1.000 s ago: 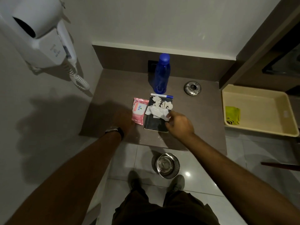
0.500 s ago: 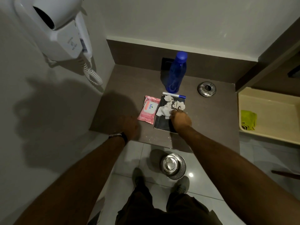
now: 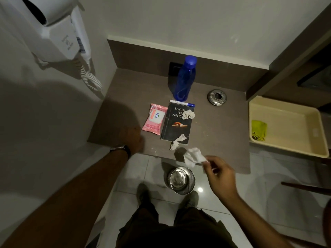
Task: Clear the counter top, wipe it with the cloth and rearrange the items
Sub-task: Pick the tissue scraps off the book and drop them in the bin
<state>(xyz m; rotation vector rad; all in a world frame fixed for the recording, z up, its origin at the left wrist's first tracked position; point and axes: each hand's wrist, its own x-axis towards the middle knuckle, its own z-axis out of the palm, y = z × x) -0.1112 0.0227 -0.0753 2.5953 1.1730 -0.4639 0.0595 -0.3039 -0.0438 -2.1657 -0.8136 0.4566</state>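
Note:
The brown counter top (image 3: pixel 220 133) carries a black book (image 3: pixel 176 127), a pink wipes pack (image 3: pixel 154 120), a blue bottle (image 3: pixel 184 80), a marker pen (image 3: pixel 182 103) and a steel ashtray (image 3: pixel 216 97). One crumpled tissue (image 3: pixel 188 114) lies on the book's top corner; another (image 3: pixel 177 143) hangs off its near edge. My right hand (image 3: pixel 217 174) pinches a white tissue (image 3: pixel 193 156) above the counter's front edge, over a steel bin (image 3: pixel 180 179) on the floor. My left hand (image 3: pixel 133 140) rests flat on the counter's front left. A yellow-green cloth (image 3: pixel 258 130) lies in a cream tray (image 3: pixel 304 144).
A white wall-mounted hair dryer (image 3: pixel 59 33) with a coiled cord hangs at the upper left. White crumbs dot the counter near the book. A dark wooden edge (image 3: pixel 304 187) juts in at the right. My shoes stand on the tiled floor (image 3: pixel 259 203) behind the bin.
My right hand has lifted one tissue off the book and drawn it back toward me over the front edge. The tissue pile is now split into separate pieces. My left hand stays put.

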